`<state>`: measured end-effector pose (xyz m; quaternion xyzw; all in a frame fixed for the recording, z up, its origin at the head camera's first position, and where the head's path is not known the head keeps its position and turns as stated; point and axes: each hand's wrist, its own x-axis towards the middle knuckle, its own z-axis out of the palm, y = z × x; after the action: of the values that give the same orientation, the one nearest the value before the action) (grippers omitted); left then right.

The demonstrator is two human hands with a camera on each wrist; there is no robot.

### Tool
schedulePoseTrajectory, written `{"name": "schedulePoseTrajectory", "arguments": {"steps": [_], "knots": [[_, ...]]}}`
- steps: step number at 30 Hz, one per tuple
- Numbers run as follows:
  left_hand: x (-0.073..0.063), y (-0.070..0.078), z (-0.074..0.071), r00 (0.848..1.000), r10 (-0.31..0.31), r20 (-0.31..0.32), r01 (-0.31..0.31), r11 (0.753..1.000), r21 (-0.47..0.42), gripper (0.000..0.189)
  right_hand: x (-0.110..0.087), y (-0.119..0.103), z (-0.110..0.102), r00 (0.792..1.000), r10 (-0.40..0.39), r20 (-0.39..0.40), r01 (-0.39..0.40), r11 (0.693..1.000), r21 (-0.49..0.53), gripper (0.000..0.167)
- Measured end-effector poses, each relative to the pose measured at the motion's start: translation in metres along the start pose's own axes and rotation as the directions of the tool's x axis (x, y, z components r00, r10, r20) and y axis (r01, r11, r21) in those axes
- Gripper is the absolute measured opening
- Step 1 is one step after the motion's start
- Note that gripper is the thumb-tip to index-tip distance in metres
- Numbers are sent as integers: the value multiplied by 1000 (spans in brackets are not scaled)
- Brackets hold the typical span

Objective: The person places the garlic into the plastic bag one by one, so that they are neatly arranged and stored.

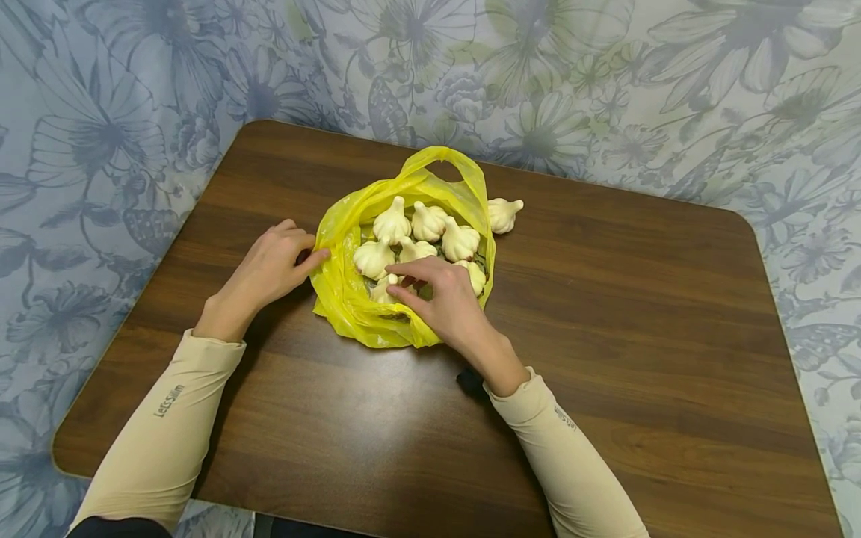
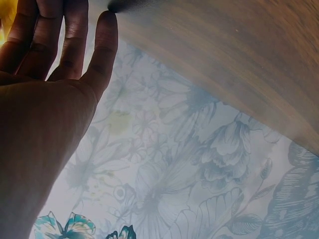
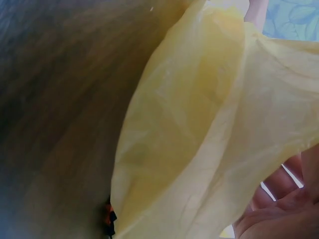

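A yellow plastic bag (image 1: 350, 325) stands wide open on the table, with several white garlic bulbs (image 1: 460, 240) inside it. Over the bag's near side, my right hand (image 1: 440, 295) pinches the neck of a garlic bulb (image 1: 383, 291) between thumb and index finger. At the bag's left rim, my left hand (image 1: 272, 261) touches the plastic with its thumb; its fingers (image 2: 75, 35) look loosely extended in the left wrist view. The yellow bag (image 3: 199, 124) hides part of the right hand (image 3: 279, 204) in the right wrist view.
One garlic bulb (image 1: 504, 215) lies on the table outside the bag, by its right side. The brown wooden table (image 1: 639, 314) has rounded corners and meets flower-patterned wallpaper (image 1: 538, 82) at the back. A small black item (image 1: 469, 382) shows beside the right wrist.
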<state>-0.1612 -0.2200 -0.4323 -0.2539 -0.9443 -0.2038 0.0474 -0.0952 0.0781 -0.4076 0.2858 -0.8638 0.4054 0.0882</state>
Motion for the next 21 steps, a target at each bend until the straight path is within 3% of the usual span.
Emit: {"name": "schedulePoseTrajectory", "arguments": {"steps": [10,14,17,21], "knots": [[0,0,0,1000,-13,14,13,1000,-4,24,1,0,-6,997,14,-71,-13,1000,19,23],[0,0,0,1000,-10,12,10,1000,-3,24,2,4,-13,990,3,-144,-1,1000,18,19],[0,0,0,1000,-7,9,7,1000,-2,24,3,7,-22,968,7,-253,3,999,39,16],[0,0,-1,1000,-5,8,5,1000,0,25,5,12,-37,918,23,-396,5,998,68,13]]}}
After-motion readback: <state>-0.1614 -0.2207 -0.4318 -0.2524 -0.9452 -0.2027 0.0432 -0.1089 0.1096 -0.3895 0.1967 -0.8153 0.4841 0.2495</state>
